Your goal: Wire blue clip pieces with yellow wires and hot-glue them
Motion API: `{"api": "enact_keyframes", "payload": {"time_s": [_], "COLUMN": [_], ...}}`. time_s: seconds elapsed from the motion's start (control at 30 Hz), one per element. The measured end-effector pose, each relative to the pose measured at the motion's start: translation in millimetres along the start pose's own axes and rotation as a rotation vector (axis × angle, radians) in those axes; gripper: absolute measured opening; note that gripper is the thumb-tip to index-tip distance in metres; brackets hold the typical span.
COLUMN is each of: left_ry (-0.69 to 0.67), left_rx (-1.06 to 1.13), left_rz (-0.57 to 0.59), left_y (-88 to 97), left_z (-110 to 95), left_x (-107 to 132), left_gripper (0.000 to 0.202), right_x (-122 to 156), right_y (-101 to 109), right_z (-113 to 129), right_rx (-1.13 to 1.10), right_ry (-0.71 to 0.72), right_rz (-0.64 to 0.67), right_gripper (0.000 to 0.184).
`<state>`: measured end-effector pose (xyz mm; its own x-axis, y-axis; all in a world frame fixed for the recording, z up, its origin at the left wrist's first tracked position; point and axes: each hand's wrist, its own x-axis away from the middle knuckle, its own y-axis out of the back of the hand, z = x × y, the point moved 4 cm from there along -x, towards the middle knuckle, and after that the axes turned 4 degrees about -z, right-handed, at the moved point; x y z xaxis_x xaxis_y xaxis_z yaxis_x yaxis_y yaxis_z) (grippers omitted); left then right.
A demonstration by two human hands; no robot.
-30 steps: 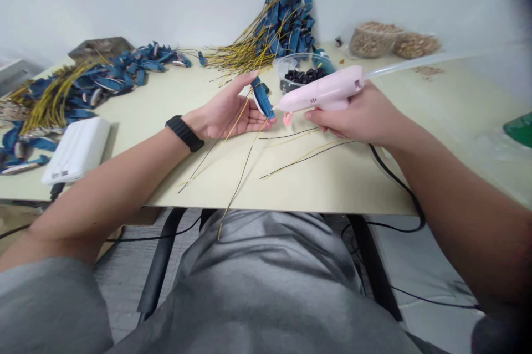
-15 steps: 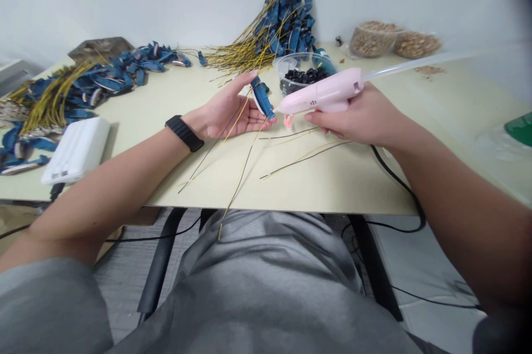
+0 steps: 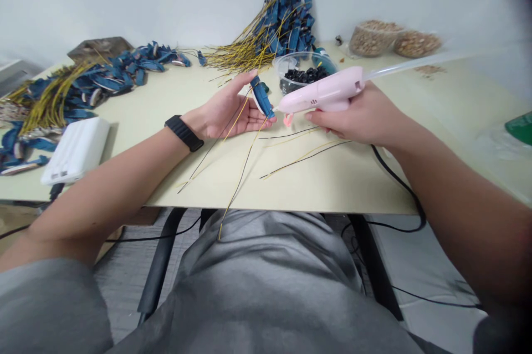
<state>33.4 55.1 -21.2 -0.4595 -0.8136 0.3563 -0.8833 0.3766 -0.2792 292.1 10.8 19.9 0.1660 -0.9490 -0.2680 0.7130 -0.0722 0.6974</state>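
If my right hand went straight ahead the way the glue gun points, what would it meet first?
Likely the blue piece held by your left hand: the pink glue gun points at its lower end, but whether they touch is unclear.

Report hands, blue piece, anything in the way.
Right hand grips pink glue gun. Left hand holds blue piece, nozzle at its lower end. Nothing visible between them.

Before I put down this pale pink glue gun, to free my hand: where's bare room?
Bare cream tabletop lies between the loose black and yellow wires and the front edge, and between the white rectangular device and your left hand. Crowded: the left end, heaped with curved blue pieces.
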Motion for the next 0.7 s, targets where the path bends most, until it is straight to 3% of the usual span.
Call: {"api": "enact_keyframes", "payload": {"time_s": [0.37,0.5,0.7], "left_ry": [-0.010,-0.007,0.007], "left_rx": [0.002,0.012,0.010], "left_rz": [0.061,0.051,0.011], "left_y": [4.1,3.1,-0.3], "left_z": [1.1,1.1,-0.3], "left_x": [-4.0,-3.2,0.3], "left_gripper": [0.088,0.084,0.080], "right_x": [0.4,0.3,0.8], "right_y": [-0.4,-0.3,0.5], "right_z": [3.9,5.6,1.1], "right_rx": [0.007,-0.006,0.033], "right_ry": [-0.016,0.044,0.019], "right_rz": [-0.034,-0.047,-0.035], "right_gripper": [0.027,0.028,0.025]}}
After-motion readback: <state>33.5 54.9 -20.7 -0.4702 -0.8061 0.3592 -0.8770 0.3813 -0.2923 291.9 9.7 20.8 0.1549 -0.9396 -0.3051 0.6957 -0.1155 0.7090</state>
